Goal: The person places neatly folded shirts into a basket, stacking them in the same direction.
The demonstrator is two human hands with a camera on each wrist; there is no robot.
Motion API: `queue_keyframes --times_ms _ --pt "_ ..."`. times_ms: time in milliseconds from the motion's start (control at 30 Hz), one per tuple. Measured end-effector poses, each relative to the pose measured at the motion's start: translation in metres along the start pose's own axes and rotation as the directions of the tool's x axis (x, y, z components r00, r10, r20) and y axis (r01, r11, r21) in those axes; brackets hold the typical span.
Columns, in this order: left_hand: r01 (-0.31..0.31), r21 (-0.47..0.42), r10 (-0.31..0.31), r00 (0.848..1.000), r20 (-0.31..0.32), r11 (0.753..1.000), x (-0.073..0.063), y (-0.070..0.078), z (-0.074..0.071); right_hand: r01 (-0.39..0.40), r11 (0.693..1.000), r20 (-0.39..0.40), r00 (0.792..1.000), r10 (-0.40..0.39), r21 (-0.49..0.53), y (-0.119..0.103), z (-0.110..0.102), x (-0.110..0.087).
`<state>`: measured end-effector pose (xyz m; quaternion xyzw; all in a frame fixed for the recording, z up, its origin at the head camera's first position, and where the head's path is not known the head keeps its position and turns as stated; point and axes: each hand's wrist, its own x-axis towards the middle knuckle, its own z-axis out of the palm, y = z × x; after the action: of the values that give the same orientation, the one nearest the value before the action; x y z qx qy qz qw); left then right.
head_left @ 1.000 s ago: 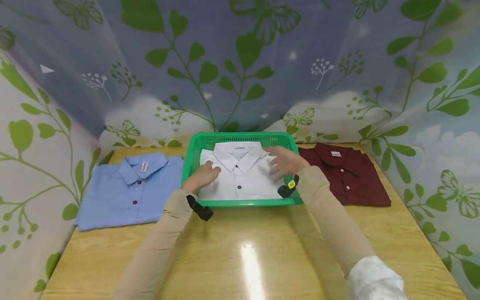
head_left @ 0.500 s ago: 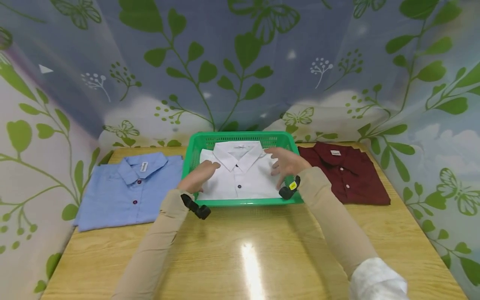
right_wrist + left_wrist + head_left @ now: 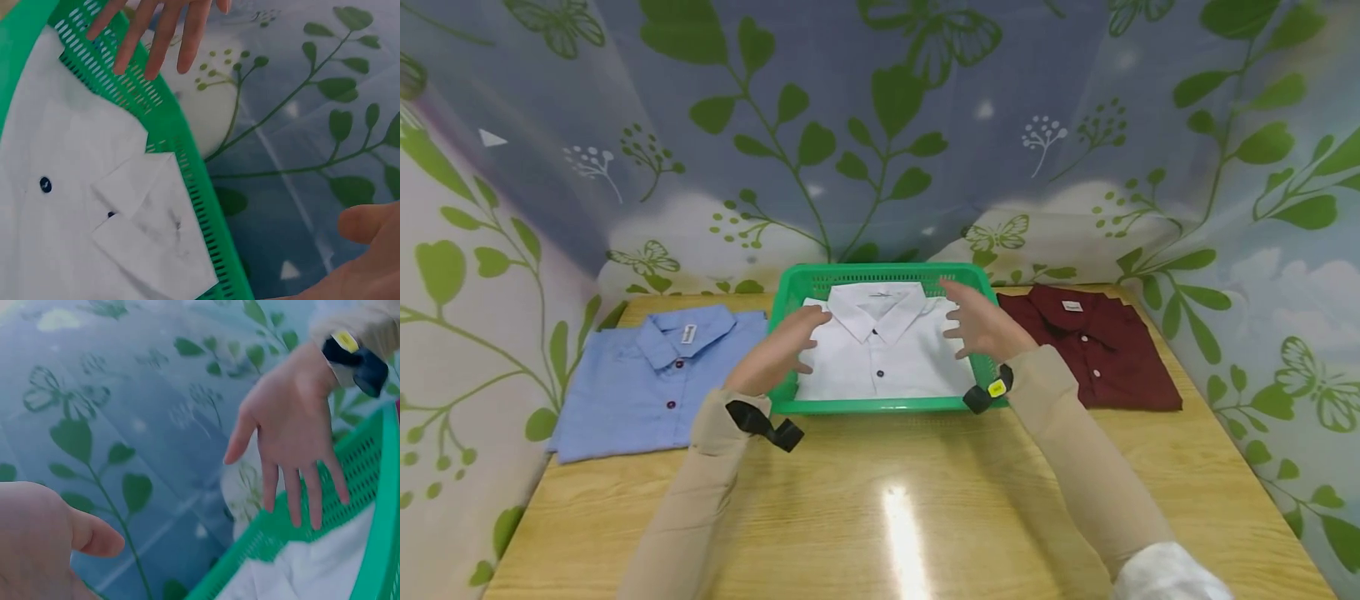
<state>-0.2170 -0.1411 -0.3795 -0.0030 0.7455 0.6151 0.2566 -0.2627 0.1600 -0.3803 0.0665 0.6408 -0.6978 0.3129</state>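
Note:
A folded white shirt (image 3: 880, 350) with dark buttons lies collar-up inside a green plastic basket (image 3: 880, 406). Over the basket's left side hovers my left hand (image 3: 778, 348), fingers extended and holding nothing. My right hand (image 3: 979, 321) is above the right side of the basket, its fingers spread, also holding nothing. The left wrist view shows the right palm (image 3: 290, 425) facing inward beside the basket. In the right wrist view, the shirt's collar (image 3: 156, 231) lies flat near the basket's perforated wall (image 3: 206, 219).
A folded light blue shirt (image 3: 655, 383) lies on the wooden table (image 3: 850, 500) left of the basket. To the right is a folded maroon shirt (image 3: 1093, 350). Patterned fabric (image 3: 880, 150) hangs behind and at both sides of the table.
Both hands have lifted away from the white shirt. The left hand has drawn back toward the left, and the right has shifted slightly up with its fingers straighter. The shirts and basket stay put.

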Motion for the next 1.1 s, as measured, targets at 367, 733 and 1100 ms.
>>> queue_keyframes --times_ms 367,733,1100 --pt "-0.153 -0.090 0.154 0.988 0.000 0.984 -0.037 0.016 0.020 0.212 0.977 0.035 0.976 -0.213 0.027 -0.005 0.012 -0.053" --pt "-0.341 -0.179 0.327 0.940 -0.100 0.923 -0.055 0.027 0.074 0.499 0.865 -0.038 0.865 -0.501 -0.051 0.006 0.001 -0.117" --pt "-0.605 -0.289 0.602 0.791 -0.108 0.742 -0.051 0.023 0.150 0.799 0.486 -0.317 0.387 -0.866 -0.353 0.033 -0.033 -0.143"
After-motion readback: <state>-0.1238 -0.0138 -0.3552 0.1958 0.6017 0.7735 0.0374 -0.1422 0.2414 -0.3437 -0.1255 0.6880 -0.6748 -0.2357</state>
